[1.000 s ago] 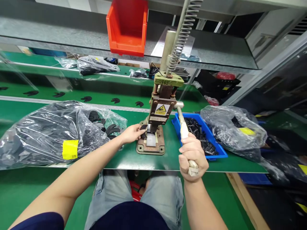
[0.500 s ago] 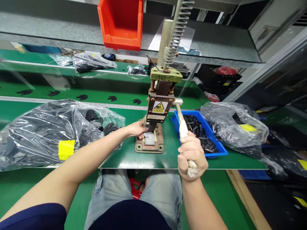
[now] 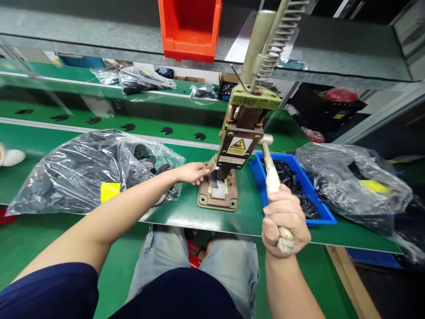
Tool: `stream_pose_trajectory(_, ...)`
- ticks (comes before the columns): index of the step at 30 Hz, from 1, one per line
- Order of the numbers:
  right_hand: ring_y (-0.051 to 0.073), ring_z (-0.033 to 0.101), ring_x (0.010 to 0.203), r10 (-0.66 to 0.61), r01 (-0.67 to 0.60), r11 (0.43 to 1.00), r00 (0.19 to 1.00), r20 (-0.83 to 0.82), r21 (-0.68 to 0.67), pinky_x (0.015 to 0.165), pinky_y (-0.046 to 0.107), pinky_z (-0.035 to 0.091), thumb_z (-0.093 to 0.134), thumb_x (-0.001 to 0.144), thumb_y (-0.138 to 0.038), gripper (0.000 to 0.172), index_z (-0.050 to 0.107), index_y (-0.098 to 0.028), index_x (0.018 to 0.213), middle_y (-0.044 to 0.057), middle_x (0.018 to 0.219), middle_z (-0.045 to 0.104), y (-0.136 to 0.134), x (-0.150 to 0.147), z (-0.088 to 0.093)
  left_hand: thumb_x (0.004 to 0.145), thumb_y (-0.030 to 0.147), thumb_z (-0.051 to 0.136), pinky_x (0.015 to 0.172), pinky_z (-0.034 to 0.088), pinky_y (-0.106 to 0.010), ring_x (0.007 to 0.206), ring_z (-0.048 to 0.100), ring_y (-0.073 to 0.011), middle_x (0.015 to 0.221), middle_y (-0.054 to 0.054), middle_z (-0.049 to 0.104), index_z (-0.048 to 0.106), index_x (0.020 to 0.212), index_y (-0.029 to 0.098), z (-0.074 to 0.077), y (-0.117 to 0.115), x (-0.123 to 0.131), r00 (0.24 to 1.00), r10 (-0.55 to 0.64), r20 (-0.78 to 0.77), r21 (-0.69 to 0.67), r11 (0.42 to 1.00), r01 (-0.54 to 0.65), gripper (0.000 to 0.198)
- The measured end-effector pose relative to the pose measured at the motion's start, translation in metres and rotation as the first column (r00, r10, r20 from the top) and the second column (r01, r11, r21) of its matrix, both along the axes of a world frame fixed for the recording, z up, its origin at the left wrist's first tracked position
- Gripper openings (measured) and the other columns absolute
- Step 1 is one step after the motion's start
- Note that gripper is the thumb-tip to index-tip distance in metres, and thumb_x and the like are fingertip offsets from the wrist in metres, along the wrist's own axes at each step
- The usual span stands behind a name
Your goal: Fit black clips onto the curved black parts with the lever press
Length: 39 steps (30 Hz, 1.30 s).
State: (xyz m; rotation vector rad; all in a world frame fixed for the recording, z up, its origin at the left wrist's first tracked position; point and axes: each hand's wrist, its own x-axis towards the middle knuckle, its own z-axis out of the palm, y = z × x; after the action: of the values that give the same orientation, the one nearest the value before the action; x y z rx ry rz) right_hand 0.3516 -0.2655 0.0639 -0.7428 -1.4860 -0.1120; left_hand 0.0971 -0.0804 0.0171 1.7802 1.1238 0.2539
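My right hand (image 3: 286,220) is wrapped round the tape-covered lever handle (image 3: 272,179) of a green hand press (image 3: 247,119). My left hand (image 3: 194,173) reaches in from the left, its fingers pinched together at the left edge of a flat black curved piece (image 3: 214,178). That piece lies on the pale plate (image 3: 218,191) of the press base (image 3: 217,204), under the ram (image 3: 224,170). The ram's tip stands just beside the piece; whether they touch is hard to see. The thumb of my left hand is largely hidden.
Left of the press lies a clear bag (image 3: 83,170) of black curved pieces. A blue tray (image 3: 325,217) of small black parts stands on the right, beside another bag (image 3: 352,177). Several black pieces (image 3: 167,130) lie in a row behind. An orange bin (image 3: 189,48) sits above.
The view has shifted left. My left hand has drawn back slightly leftward from the press, and more of the black piece shows on the plate. My right hand stays on the lever.
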Motion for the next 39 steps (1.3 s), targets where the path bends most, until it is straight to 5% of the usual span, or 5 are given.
stream_pose_trajectory(7,0.023,0.068,0.084,-0.013,0.012,1.000,0.999,-0.047,-0.008,0.104,0.062,0.053,0.071,0.079,-0.022,0.015,0.060,-0.025,0.070,-0.002,0.072,0.065,0.001,-0.003,-0.001,0.077,0.032,0.078,0.072,0.049,-0.032,0.081,0.069,-0.0249,0.095,-0.007,0.073,0.072,0.090,0.024,-0.008,-0.028,-0.104,0.825,-0.168,-0.539,0.306,0.874,0.378,0.017)
stream_pose_trajectory(19,0.022,0.069,0.087,-0.020,0.019,1.000,1.000,-0.007,-0.013,0.108,0.062,0.054,0.070,0.083,-0.025,0.016,0.060,-0.024,0.070,-0.001,0.074,0.065,-0.001,-0.001,-0.001,0.075,0.030,0.078,0.086,0.049,-0.035,0.092,0.067,-0.0268,0.088,-0.005,0.070,0.066,0.079,0.024,-0.015,-0.044,-0.101,0.835,-0.208,-0.510,0.384,0.813,0.437,0.014)
stream_pose_trajectory(25,0.023,0.068,0.088,-0.016,0.016,1.000,1.000,0.001,-0.004,0.107,0.064,0.054,0.069,0.082,-0.021,0.015,0.060,-0.023,0.070,0.000,0.074,0.065,-0.001,0.000,-0.001,0.098,0.046,0.056,0.073,0.050,-0.032,0.079,0.065,-0.0211,0.086,-0.002,0.067,0.057,0.096,0.023,-0.003,-0.038,-0.069,0.988,-0.051,-0.142,0.435,0.894,0.109,0.023)
stream_pose_trajectory(30,0.023,0.069,0.088,-0.023,0.023,1.000,1.000,0.001,-0.017,0.107,0.064,0.054,0.069,0.084,-0.026,0.017,0.060,-0.024,0.069,-0.001,0.074,0.065,-0.002,-0.001,-0.001,0.095,0.052,0.063,0.061,0.057,-0.031,0.076,0.073,-0.0197,0.086,0.001,0.064,0.043,0.100,0.024,-0.024,-0.036,-0.046,0.937,0.163,0.309,0.018,0.984,-0.177,0.035)
stream_pose_trajectory(39,0.023,0.068,0.087,-0.014,0.014,1.000,1.000,-0.002,0.006,0.106,0.065,0.054,0.069,0.083,-0.024,0.018,0.059,-0.023,0.069,0.000,0.073,0.064,0.000,-0.002,-0.001,0.080,0.038,0.082,0.065,0.048,-0.024,0.067,0.057,-0.0099,0.082,0.005,0.058,0.054,0.107,0.021,-0.047,-0.031,-0.053,0.916,0.221,0.336,0.146,0.948,-0.283,0.043)
